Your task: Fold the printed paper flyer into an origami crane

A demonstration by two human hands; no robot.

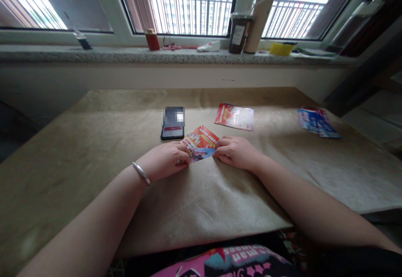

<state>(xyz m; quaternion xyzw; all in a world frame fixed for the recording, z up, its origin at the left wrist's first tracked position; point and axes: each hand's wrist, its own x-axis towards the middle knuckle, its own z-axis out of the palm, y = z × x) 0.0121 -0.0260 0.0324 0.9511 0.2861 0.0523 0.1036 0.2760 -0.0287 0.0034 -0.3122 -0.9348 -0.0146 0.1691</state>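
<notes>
silver-coloured metal bangle (141,173) circles left wrist (152,170) | black fabric top (230,265) bears pink-and-teal print (215,262), lettering (251,253), pink stars (258,268)

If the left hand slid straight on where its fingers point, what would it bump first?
The left hand would meet the colourful leaflet, which it seems to touch. Beyond, maybe the right hand, though depth is unclear.

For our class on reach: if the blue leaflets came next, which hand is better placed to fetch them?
Probably the right hand: it is nearer the blue leaflets, while the left hand lies farther off, across the red leaflet. Both hands touch that leaflet, though.
</notes>
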